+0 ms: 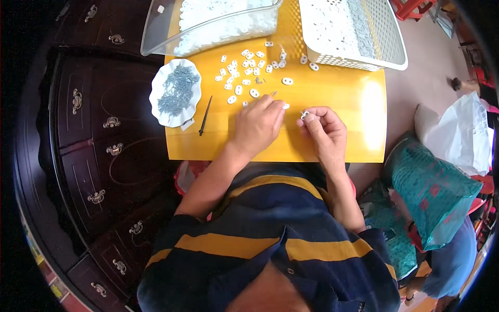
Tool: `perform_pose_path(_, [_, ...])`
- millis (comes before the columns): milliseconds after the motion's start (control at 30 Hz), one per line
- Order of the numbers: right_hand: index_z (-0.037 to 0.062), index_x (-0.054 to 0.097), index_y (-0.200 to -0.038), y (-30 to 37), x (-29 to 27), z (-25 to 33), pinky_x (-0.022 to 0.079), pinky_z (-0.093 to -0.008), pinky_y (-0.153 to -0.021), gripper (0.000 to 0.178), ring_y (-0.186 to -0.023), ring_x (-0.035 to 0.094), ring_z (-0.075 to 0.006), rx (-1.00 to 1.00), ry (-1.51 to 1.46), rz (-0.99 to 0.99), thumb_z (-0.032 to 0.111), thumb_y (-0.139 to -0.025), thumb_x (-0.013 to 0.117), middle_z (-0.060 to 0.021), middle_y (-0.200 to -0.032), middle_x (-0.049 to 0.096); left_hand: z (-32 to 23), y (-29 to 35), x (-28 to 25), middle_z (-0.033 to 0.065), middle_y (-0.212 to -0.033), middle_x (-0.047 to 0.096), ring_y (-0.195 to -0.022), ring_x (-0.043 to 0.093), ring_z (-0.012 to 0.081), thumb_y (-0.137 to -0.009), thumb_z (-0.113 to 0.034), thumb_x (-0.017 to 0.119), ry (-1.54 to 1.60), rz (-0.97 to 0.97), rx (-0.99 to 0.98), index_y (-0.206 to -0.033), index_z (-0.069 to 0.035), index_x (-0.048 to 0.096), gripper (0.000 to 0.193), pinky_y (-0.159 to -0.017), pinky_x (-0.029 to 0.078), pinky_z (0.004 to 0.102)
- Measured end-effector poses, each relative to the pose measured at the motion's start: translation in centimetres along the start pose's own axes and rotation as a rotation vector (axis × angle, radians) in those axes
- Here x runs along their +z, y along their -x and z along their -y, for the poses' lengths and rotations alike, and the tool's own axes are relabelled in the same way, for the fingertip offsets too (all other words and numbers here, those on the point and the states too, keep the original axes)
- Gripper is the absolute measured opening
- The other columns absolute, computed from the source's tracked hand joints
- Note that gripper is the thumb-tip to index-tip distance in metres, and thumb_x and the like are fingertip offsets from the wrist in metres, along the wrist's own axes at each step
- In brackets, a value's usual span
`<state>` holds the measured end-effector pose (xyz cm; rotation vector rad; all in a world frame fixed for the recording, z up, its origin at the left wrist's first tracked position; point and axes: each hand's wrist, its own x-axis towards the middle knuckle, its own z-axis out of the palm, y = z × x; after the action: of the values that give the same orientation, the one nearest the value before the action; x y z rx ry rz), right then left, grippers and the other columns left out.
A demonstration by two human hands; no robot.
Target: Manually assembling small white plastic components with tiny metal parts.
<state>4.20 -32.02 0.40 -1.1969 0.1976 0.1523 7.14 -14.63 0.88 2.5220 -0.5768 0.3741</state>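
Observation:
On the yellow table, my left hand (258, 125) is closed, fingers bent down, with a small white plastic piece (286, 106) at its fingertips. A thin metal bit (274, 93) shows just beyond the knuckles. To its right, my right hand (327, 132) pinches a white clip-like piece (305, 114) between thumb and index finger; part of it is hidden. Beyond my left hand lie several white two-holed plastic pieces (248, 72), some oval and some squarer. A few tiny metal parts (259, 81) sit among them.
At left stand a scalloped white dish (156, 104) of grey metal pins and a dark pointed tool (205, 117). A clear bin (208, 32) and a white perforated basket (358, 62) of white pieces fill the far side. Dark drawers (104, 119) flank the left; green bags (429, 182) stand right.

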Motion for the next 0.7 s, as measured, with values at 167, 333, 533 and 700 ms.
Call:
perform_pose_path(167, [0.0008, 0.061, -0.101, -0.12, -0.23, -0.08, 0.049, -0.0205, -0.067, 0.009, -0.072, 0.060, -0.0077, 0.014, -0.028, -0.003, 0.007, -0.095, 0.058, -0.0049, -0.085, 0.067, 0.08, 0.32, -0.19, 0.0080, -0.081, 0.062, -0.069, 0.064, 0.0279, -0.080, -0.007, 0.068, 0.015, 0.036, 0.024, -0.097, -0.007, 0.067, 0.017, -0.058, 0.052, 0.0370])
perform_pose_path(333, [0.0013, 0.062, -0.101, -0.20, -0.45, 0.07, 0.049, -0.0207, -0.067, 0.010, -0.072, 0.061, -0.0078, 0.033, -0.025, -0.006, 0.008, -0.096, 0.058, -0.0052, -0.085, 0.068, -0.22, 0.78, -0.30, 0.0094, -0.086, 0.064, -0.073, 0.065, 0.0284, -0.078, -0.006, 0.069, 0.049, 0.019, -0.045, -0.102, -0.007, 0.067, 0.024, -0.061, 0.053, 0.0369])
perform_pose_path(533, [0.0016, 0.062, -0.100, -0.23, -0.43, -0.15, 0.050, -0.0204, -0.067, 0.010, -0.075, 0.062, -0.0075, 0.038, -0.047, -0.017, 0.009, -0.096, 0.058, -0.0041, -0.086, 0.067, -0.47, 0.57, -0.29, 0.0082, -0.087, 0.061, -0.077, 0.064, 0.0284, -0.080, -0.010, 0.069, 0.075, 0.067, -0.078, -0.108, -0.008, 0.064, 0.029, -0.064, 0.053, 0.0383])
perform_pose_path(700, [0.0015, 0.062, -0.101, -0.19, -0.34, -0.01, 0.050, -0.0205, -0.068, 0.010, -0.079, 0.063, -0.0077, 0.049, -0.065, -0.024, 0.009, -0.096, 0.058, -0.0035, -0.089, 0.066, -0.48, 0.50, -0.19, 0.0077, -0.089, 0.060, -0.077, 0.064, 0.0284, -0.081, -0.013, 0.069, 0.049, 0.135, -0.096, -0.095, -0.006, 0.061, 0.017, -0.064, 0.052, 0.0389])
